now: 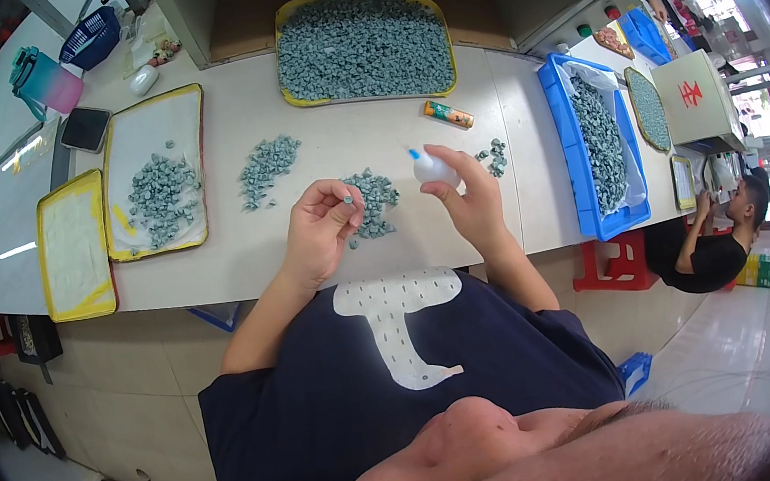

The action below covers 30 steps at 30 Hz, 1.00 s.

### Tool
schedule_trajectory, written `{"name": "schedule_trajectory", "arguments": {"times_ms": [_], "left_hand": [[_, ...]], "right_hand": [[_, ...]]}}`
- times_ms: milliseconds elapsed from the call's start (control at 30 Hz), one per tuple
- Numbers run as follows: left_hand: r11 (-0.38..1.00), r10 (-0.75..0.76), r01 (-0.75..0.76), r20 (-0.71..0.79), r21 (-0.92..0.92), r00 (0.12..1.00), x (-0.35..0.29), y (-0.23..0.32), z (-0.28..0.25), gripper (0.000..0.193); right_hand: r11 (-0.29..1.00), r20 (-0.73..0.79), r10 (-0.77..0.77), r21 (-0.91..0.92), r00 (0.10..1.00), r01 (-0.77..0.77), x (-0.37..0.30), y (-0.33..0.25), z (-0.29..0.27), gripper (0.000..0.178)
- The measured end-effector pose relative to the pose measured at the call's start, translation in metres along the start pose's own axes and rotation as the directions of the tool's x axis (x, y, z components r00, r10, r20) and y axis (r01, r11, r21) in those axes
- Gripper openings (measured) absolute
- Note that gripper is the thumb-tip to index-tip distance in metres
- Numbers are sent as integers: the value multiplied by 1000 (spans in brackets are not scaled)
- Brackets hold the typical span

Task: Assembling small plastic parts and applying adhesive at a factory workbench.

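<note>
My left hand (315, 235) is closed, pinching a small grey-green piece (347, 200) between thumb and fingertips. My right hand (474, 199) grips a small white squeeze bottle (431, 168) with a blue neck and a thin tip, which leans up and to the left. Between the two hands lies a loose pile of grey-green pieces (375, 205) on the white table (294, 127). A second pile (267, 170) is farther left, and a few pieces (496, 158) lie just right of my right hand. The pieces' exact kind is too small to tell.
A full yellow-rimmed tray (365, 46) stands at the back. On the left are a lined tray (204, 157), a yellow tray (74, 255), a phone (86, 130) and a bottle (48, 82). A printed tube (448, 114) and blue crate (588, 216) sit right; a co-worker (722, 242) sits beyond.
</note>
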<state>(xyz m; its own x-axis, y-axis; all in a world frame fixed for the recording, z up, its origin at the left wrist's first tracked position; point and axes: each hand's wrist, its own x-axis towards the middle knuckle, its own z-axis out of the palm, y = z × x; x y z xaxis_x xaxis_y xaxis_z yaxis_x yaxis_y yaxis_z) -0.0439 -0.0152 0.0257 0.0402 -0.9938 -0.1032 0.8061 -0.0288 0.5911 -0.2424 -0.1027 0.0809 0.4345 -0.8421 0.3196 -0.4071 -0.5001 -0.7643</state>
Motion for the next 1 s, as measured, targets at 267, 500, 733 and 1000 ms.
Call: {"name": "schedule_trajectory", "arguments": {"times_ms": [267,500,733,1000], "left_hand": [[997,59,-59,-6,56,998,3,-1,-2,9],[995,62,-60,-22,82,998,-1,3,-9,9],[993,72,-70,-15,98,997,-7,7,-15,9],[986,90,-87,-12,142,996,-13,10,-16,10]], "right_hand": [[909,186,-288,-254,939,330,5,-19,-8,41],[806,262,-345,-410,901,427,5,-40,-7,35],[789,309,-305,-448,901,421,2,-56,-2,37],[770,333,-284,-480,899,421,-2,-65,0,35]]}}
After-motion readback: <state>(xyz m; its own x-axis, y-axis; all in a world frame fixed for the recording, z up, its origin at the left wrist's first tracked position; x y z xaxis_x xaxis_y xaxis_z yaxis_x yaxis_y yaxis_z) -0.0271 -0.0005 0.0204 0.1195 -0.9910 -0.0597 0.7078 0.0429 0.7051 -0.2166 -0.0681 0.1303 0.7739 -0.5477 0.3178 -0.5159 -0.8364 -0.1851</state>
